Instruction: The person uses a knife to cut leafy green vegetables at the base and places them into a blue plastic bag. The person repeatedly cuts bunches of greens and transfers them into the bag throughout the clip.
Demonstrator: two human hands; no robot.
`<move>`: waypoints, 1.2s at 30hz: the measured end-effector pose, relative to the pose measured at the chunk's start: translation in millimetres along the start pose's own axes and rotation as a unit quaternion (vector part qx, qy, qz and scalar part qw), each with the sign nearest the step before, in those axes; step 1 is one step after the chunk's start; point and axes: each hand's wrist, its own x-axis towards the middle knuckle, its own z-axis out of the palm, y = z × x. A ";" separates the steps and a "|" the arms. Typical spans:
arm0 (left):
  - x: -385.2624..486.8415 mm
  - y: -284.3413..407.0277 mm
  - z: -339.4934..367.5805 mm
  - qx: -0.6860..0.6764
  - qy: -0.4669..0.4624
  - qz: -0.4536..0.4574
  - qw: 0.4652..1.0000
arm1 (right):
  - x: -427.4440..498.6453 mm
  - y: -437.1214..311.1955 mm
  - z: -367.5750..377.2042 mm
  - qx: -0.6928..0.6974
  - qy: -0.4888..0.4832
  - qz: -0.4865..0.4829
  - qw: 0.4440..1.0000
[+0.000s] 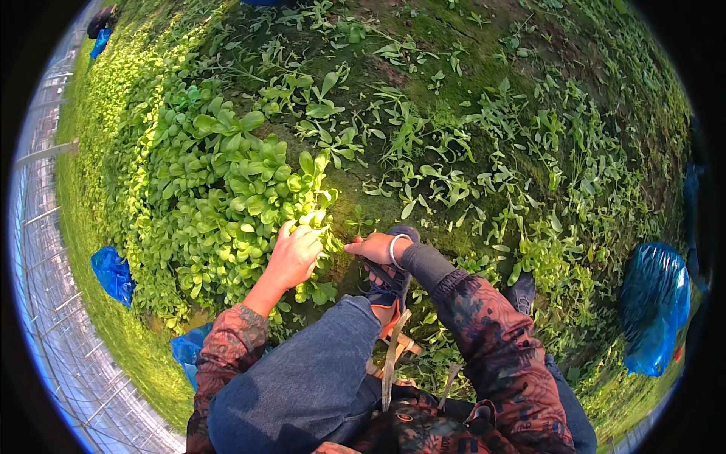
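Note:
My left hand (294, 256) reaches into the edge of a dense bed of leafy green plants (249, 176), its fingers bent at the bright leaves; whether they grip any is hidden. Just right of it, my right hand (377, 251), with a pale bracelet (395, 249) at the wrist, is closed around a dark, slim tool (379, 271), perhaps a knife or sickle, whose working end I cannot make out. That hand is above my dark shoe, its forefinger pointing towards the plants' base. A gap of bare, mossy soil separates the standing plants from scattered loose greens (448, 181).
Blue plastic bags lie at the left (113, 275), beside my left sleeve (190, 349) and, filled, at the right (655, 306). A wooden frame with straps (405, 340) is beneath me. Dark clothing of perhaps another person shows at the far upper left, near another blue bag (101, 43).

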 end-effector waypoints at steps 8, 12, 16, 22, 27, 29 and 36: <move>4.8 -13.0 0.9 0.033 0.007 -0.040 0.999 | 17.6 7.7 5.8 0.033 0.043 -0.093 0.994; 10.5 -14.8 1.6 0.038 0.003 -0.088 0.995 | 7.5 3.8 4.4 0.069 0.023 -0.056 0.996; 21.9 -6.8 -0.6 0.077 -0.034 -0.128 0.988 | 16.8 -5.3 3.0 0.084 0.003 -0.036 0.996; 25.1 -14.8 4.0 0.090 -0.031 -0.181 0.979 | 32.8 -9.3 7.7 0.088 0.040 -0.131 0.987; 29.8 -20.9 -23.3 0.130 0.041 -0.107 0.985 | 11.3 -1.3 4.6 0.166 0.006 -0.091 0.982; 50.2 -20.1 -34.2 0.145 -0.007 -0.023 0.989 | 12.3 -1.2 -1.4 0.231 -0.028 -0.058 0.971; 117.3 -42.4 -51.7 0.195 -0.259 0.051 0.945 | 58.3 -12.2 -8.7 0.332 -0.168 -0.071 0.925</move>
